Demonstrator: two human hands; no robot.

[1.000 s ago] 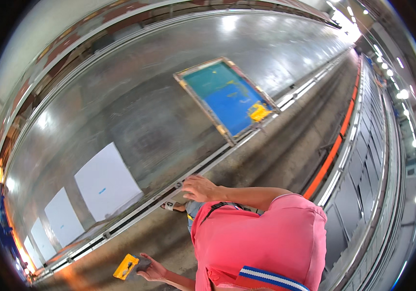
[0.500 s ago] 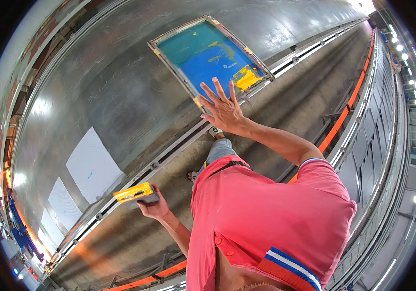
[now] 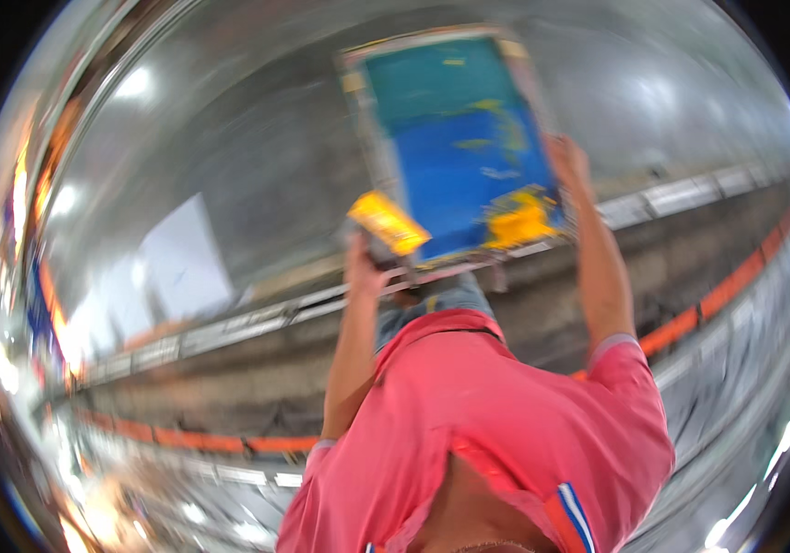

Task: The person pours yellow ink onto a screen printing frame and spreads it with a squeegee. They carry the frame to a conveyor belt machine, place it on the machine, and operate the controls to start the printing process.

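A screen printing frame (image 3: 372, 138) lies on the metal table ahead of me, with teal and blue mesh (image 3: 450, 157). A thick patch of yellow ink (image 3: 521, 221) sits at its near right corner. In my left hand (image 3: 361, 265) is a squeegee (image 3: 389, 224), its blade coated in yellow ink, held at the frame's near left side. My right hand (image 3: 568, 164) is closed at the frame's right edge; motion blur softens the fingers.
White sheets (image 3: 188, 249) lie in a row on the metal table (image 3: 266, 157) to the left. A metal rail (image 3: 201, 336) runs along the table's near edge. Behind me stretches an orange rail (image 3: 727, 290).
My right hand has gone from hovering spread over the near part of the screen to its right edge. My left hand has brought the squeegee up beside the frame. The view has turned.
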